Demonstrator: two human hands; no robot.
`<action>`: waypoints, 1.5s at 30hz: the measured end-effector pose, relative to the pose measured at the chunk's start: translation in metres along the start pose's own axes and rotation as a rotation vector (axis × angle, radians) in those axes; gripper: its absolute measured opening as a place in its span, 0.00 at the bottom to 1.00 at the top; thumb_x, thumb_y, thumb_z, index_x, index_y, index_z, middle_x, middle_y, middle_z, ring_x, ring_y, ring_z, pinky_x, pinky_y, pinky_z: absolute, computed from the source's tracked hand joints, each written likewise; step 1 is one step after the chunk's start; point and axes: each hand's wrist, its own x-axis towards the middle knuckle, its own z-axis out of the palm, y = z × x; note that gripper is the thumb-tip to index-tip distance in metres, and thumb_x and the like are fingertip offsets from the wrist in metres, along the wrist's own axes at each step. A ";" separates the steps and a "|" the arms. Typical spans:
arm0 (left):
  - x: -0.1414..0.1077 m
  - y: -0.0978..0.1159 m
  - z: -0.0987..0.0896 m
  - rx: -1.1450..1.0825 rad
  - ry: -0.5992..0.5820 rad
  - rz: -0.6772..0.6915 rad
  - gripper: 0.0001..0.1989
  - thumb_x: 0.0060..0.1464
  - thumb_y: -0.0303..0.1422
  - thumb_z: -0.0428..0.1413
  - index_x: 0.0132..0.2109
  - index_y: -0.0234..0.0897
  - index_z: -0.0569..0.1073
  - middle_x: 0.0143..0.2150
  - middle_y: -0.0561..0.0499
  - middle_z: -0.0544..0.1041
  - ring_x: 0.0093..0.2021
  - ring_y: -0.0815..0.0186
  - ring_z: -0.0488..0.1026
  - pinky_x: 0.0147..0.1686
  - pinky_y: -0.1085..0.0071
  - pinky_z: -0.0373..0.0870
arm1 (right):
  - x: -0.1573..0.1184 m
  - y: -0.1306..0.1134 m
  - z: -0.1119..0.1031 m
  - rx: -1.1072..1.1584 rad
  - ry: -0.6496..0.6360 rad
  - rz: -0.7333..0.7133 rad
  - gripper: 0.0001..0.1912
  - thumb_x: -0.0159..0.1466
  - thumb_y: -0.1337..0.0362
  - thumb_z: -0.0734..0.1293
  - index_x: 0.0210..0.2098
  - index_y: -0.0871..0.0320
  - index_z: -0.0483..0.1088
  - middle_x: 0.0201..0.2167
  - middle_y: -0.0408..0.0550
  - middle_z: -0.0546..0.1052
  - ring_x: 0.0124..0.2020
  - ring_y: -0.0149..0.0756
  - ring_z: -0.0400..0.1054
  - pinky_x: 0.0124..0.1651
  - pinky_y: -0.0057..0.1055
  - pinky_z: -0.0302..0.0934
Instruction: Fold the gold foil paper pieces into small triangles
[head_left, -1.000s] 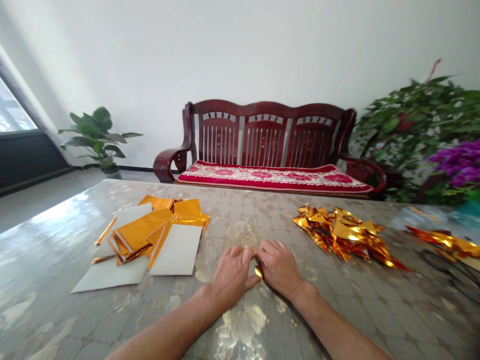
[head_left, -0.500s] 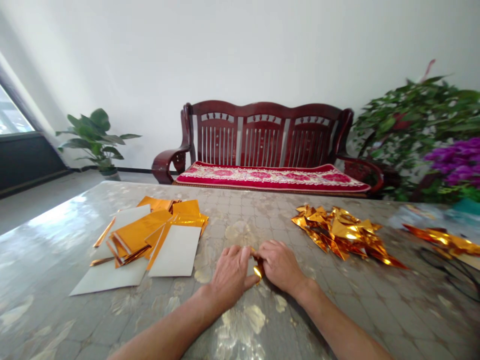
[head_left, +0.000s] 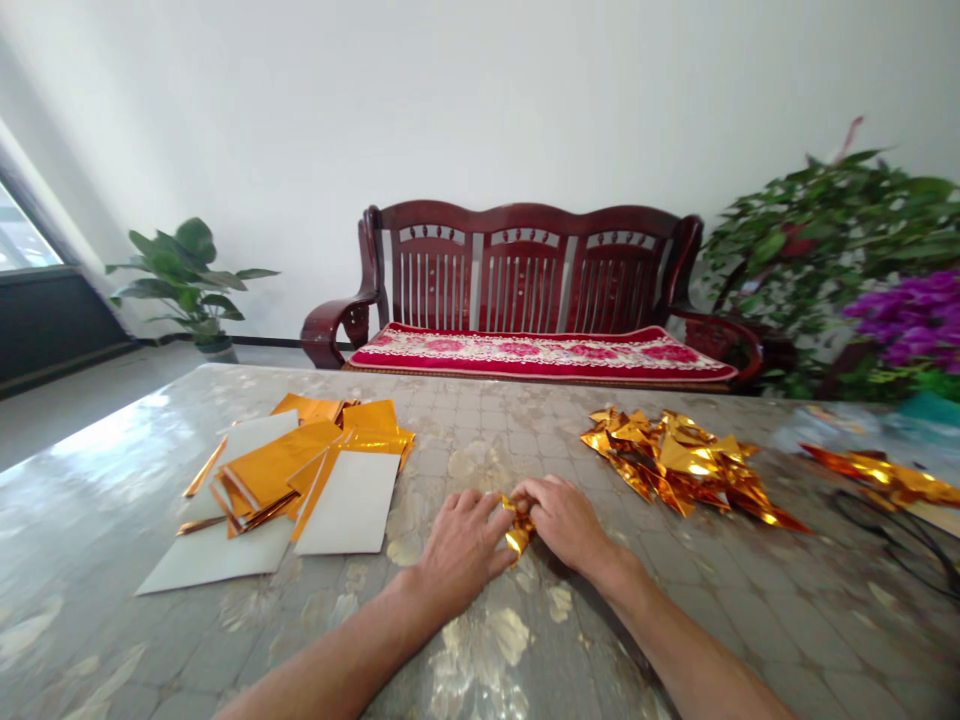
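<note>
Grey, patterned and glossy, the table spreads under both hands. Left of them lies the pile of flat gold and white sheets; to their right, a slightly smaller heap of folded gold foil. The left hand and right hand nearly meet, fingers bent close, together holding the smallest thing, a crumpled-looking gold foil piece, between them against the tabletop.
</note>
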 end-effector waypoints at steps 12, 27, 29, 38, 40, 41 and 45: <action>0.001 0.000 -0.002 0.019 -0.011 0.068 0.14 0.60 0.40 0.57 0.50 0.43 0.68 0.58 0.51 0.70 0.54 0.57 0.66 0.49 0.60 0.67 | 0.009 0.032 0.009 0.337 -0.055 0.089 0.11 0.53 0.71 0.62 0.35 0.56 0.69 0.32 0.42 0.76 0.37 0.36 0.67 0.41 0.29 0.58; 0.002 -0.001 0.004 0.045 -0.017 0.108 0.12 0.61 0.39 0.56 0.48 0.39 0.69 0.59 0.48 0.70 0.55 0.57 0.67 0.50 0.60 0.66 | 0.004 0.020 -0.004 0.064 -0.089 0.027 0.10 0.52 0.70 0.66 0.34 0.53 0.71 0.32 0.41 0.75 0.38 0.37 0.63 0.41 0.30 0.53; 0.002 -0.001 0.003 0.050 -0.016 0.112 0.12 0.61 0.39 0.56 0.48 0.39 0.69 0.58 0.48 0.71 0.55 0.57 0.67 0.50 0.61 0.66 | 0.004 0.024 -0.004 0.070 -0.115 -0.004 0.09 0.52 0.71 0.65 0.33 0.53 0.72 0.33 0.41 0.75 0.38 0.36 0.63 0.41 0.30 0.53; 0.002 0.000 0.001 0.026 -0.003 0.119 0.11 0.64 0.39 0.52 0.50 0.42 0.68 0.53 0.49 0.73 0.53 0.58 0.68 0.49 0.61 0.66 | 0.004 0.016 0.002 0.031 -0.031 0.112 0.04 0.59 0.64 0.65 0.34 0.53 0.71 0.32 0.41 0.75 0.39 0.38 0.63 0.41 0.32 0.51; 0.002 0.000 0.001 0.022 -0.005 0.119 0.11 0.63 0.39 0.53 0.50 0.42 0.68 0.53 0.49 0.73 0.54 0.58 0.67 0.50 0.61 0.65 | 0.002 0.012 0.005 -0.016 0.006 0.089 0.04 0.59 0.63 0.66 0.35 0.53 0.70 0.33 0.42 0.74 0.39 0.38 0.62 0.42 0.32 0.51; 0.002 0.000 0.001 0.021 -0.006 0.118 0.10 0.63 0.38 0.53 0.50 0.42 0.68 0.53 0.49 0.73 0.54 0.58 0.67 0.50 0.61 0.65 | 0.001 0.012 0.006 -0.025 0.007 0.074 0.04 0.59 0.63 0.66 0.36 0.53 0.70 0.34 0.42 0.74 0.40 0.38 0.62 0.42 0.32 0.51; 0.002 -0.001 0.000 0.015 -0.006 0.116 0.10 0.63 0.39 0.54 0.48 0.41 0.68 0.55 0.49 0.72 0.55 0.57 0.67 0.51 0.61 0.66 | 0.001 0.014 0.007 -0.015 -0.033 0.047 0.07 0.58 0.67 0.65 0.37 0.53 0.69 0.37 0.42 0.74 0.41 0.38 0.61 0.43 0.32 0.50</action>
